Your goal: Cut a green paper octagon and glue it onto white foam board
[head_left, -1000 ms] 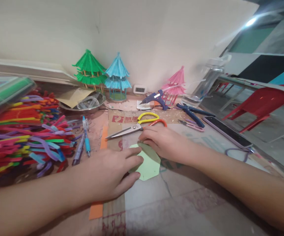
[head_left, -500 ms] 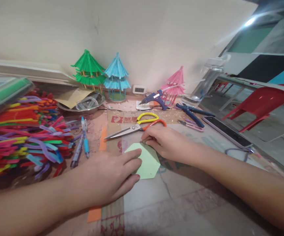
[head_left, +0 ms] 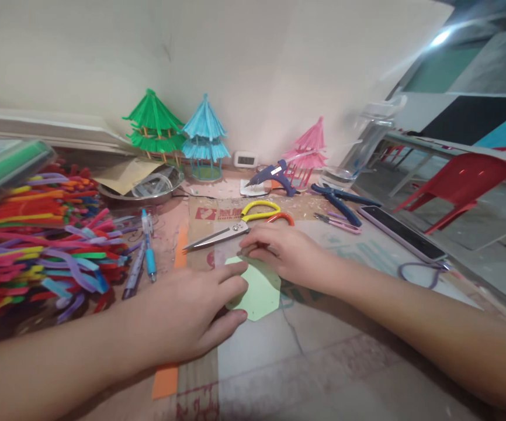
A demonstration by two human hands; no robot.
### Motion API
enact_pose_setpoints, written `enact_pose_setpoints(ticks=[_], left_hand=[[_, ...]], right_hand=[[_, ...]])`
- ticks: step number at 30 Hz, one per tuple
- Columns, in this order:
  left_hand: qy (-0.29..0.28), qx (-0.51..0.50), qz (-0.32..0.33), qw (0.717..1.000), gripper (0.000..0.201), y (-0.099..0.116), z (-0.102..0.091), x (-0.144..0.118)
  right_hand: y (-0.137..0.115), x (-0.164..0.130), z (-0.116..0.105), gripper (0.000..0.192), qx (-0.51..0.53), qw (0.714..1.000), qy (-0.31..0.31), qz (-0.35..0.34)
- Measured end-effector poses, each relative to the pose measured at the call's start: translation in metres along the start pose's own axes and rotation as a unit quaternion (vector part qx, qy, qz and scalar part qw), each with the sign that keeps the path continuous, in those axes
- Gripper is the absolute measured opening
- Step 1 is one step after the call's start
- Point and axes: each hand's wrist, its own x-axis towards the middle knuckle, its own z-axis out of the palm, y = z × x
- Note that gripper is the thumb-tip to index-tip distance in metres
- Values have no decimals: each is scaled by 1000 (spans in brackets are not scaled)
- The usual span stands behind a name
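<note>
A smooth, matt, pale-green polygonal paper sheet (head_left: 259, 293) lies beneath the fingers (head_left: 235, 287), shiny metal-bladed yellow-and-orange-handled scissors (head_left: 239, 227) just beyond.

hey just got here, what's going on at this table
Someone is handling a piece of pale green paper with bare hands. The left hand lies over the left side of the paper, and the right hand is at its far edge; whether it pinches anything is hard to tell. Scissors lie just beyond, partly hidden by the right hand. Farther back are a blue glue gun and green, blue and pink tiered-roof models.
</note>
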Motion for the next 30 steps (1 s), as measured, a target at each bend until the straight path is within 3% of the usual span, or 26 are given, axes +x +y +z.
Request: enact_pose_setpoints(ticks=[8, 12, 17, 24, 30], left_hand=[[-28, -6, -8, 1000, 20, 2, -2, 1], [-27, -8, -7, 1000, 18, 2, -1, 1], [-26, -11, -6, 1000, 17, 1, -2, 2], [-18, -18, -9, 1000, 15, 1, -2, 1], [-19, -22, -6, 1000, 17, 2, -2, 1]], right_hand=[[-6, 0, -3, 18, -86, 995, -44, -7], [-7, 0, -3, 18, -75, 997, -25, -3], [-10, 0, -7, 19, -90, 993, -70, 2], [-6, -1, 0, 17, -63, 997, -29, -20], [-12, 0, -11, 17, -96, 993, -75, 3]])
